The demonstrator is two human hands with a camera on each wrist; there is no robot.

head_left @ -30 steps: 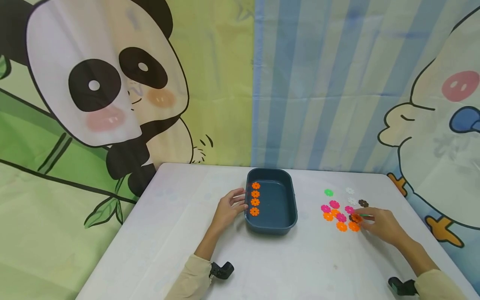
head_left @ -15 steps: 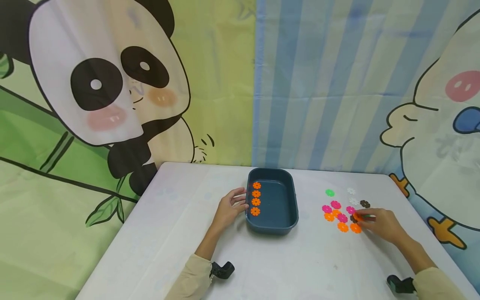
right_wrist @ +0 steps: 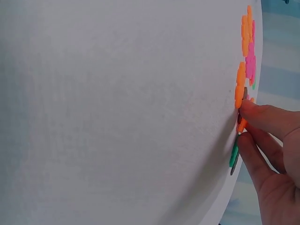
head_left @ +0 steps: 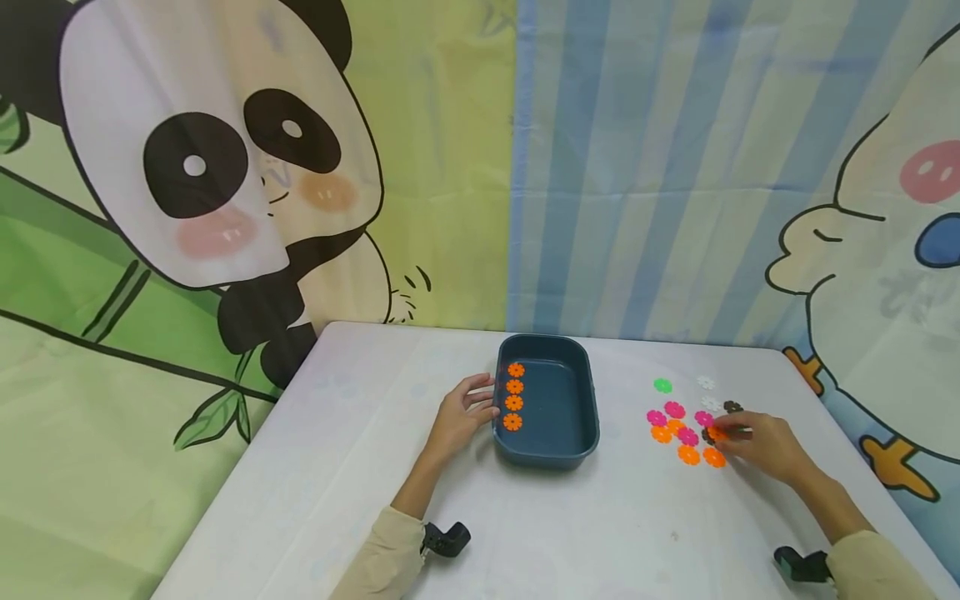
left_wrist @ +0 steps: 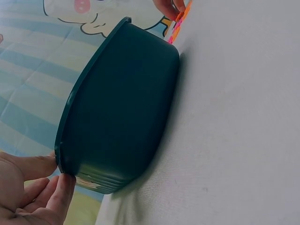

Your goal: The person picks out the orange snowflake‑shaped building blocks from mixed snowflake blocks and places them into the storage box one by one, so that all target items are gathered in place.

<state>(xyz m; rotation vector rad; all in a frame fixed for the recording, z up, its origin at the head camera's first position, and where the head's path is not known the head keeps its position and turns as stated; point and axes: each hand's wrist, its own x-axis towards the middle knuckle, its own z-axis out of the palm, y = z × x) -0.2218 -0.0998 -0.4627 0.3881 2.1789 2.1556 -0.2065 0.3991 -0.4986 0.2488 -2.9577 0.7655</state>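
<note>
The dark blue tray stands on the table, with several orange flower-shaped pieces in a line along its inner left side. My left hand holds the tray's left side; in the left wrist view its thumb and fingertips pinch the rim corner. To the right, my right hand pinches an orange flower piece between thumb and forefinger, low over the scattered pieces. Pink, orange, white and light green pieces lie around it. A darker green piece is partly hidden under the fingers.
A white table bears everything, its far edge against a cartoon curtain. Brown pieces lie beside the right hand. Black wrist devices stick out from both sleeves.
The view has shifted slightly. My right fingertips have closed in over the orange piece, hiding more of it and of the green piece. The left hand stays at the tray.
</note>
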